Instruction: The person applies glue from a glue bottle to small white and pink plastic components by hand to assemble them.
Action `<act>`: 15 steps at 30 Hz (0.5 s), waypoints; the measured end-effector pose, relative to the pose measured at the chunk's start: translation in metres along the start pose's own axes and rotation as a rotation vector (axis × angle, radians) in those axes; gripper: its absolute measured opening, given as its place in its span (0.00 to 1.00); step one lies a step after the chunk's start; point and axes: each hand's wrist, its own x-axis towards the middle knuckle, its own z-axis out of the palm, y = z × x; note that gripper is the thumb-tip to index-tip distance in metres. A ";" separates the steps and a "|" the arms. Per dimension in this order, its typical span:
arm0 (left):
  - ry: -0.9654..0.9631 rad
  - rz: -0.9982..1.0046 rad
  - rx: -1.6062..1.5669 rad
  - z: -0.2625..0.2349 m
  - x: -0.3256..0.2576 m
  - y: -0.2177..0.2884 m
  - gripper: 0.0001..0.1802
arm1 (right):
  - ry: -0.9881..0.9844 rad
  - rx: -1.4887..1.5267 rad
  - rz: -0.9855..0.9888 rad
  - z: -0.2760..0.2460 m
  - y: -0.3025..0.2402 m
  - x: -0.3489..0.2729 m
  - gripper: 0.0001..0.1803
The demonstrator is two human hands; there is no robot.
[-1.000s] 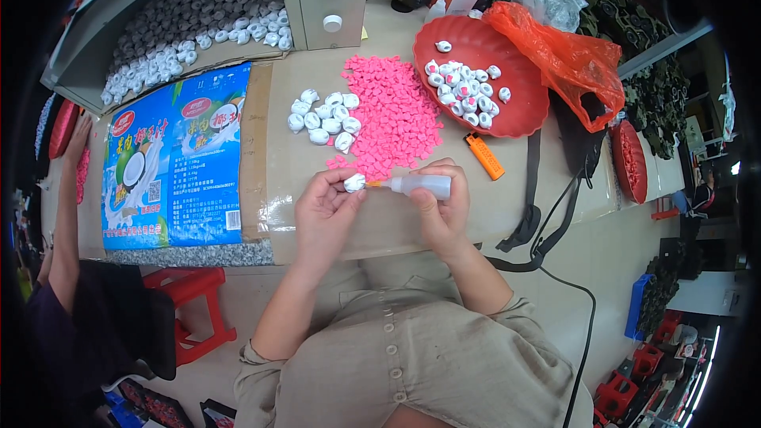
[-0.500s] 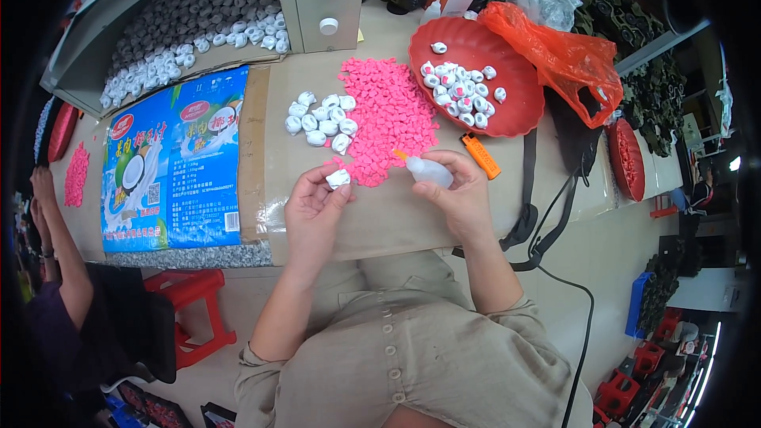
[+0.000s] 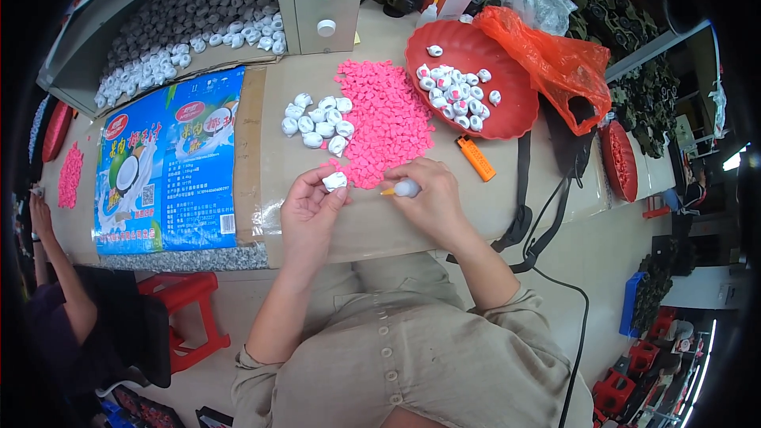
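Observation:
In my left hand [image 3: 309,212] a small rounded white piece [image 3: 335,181] is pinched between thumb and fingertips. My right hand [image 3: 436,200] is wrapped round a small translucent squeeze bottle [image 3: 407,188]. Its orange nozzle [image 3: 387,192] points left at the white piece, with a gap between them. Just beyond both hands spreads a heap of small pink pieces [image 3: 384,119]. Left of that heap lies a cluster of several white pieces [image 3: 319,117], similar to the one I hold. Most of the bottle's body is hidden by my right fingers.
A red scalloped dish [image 3: 519,111] holds more white pieces, some with pink on them. Near it lie an orange lighter [image 3: 476,158] and a red plastic bag [image 3: 555,63]. A blue printed cardboard sheet [image 3: 166,166] lies left, below a grey cabinet [image 3: 305,0]. Another person's arm [image 3: 59,254] is far left.
My right hand has turned and moved left, bringing the bottle lower, with its nozzle nearer the white piece. My left hand stays nearly in place, still holding that piece.

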 end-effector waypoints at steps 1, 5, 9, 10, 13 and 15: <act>0.001 -0.002 -0.003 0.000 0.000 0.000 0.16 | 0.024 -0.023 0.014 0.002 -0.001 0.001 0.07; -0.012 -0.003 -0.007 0.000 -0.001 0.000 0.15 | -0.009 -0.085 0.033 0.003 -0.004 0.003 0.10; -0.028 -0.002 -0.018 0.000 -0.001 0.000 0.15 | 0.002 0.115 0.081 0.004 0.002 0.002 0.05; -0.029 -0.008 -0.009 0.000 -0.001 0.000 0.15 | 0.028 0.313 0.167 0.004 0.003 0.002 0.03; -0.031 -0.026 0.010 0.001 -0.001 0.001 0.15 | -0.075 0.732 0.365 -0.009 -0.005 0.002 0.01; -0.035 -0.038 0.022 0.003 -0.001 0.001 0.15 | -0.081 0.826 0.428 -0.009 -0.009 0.002 0.02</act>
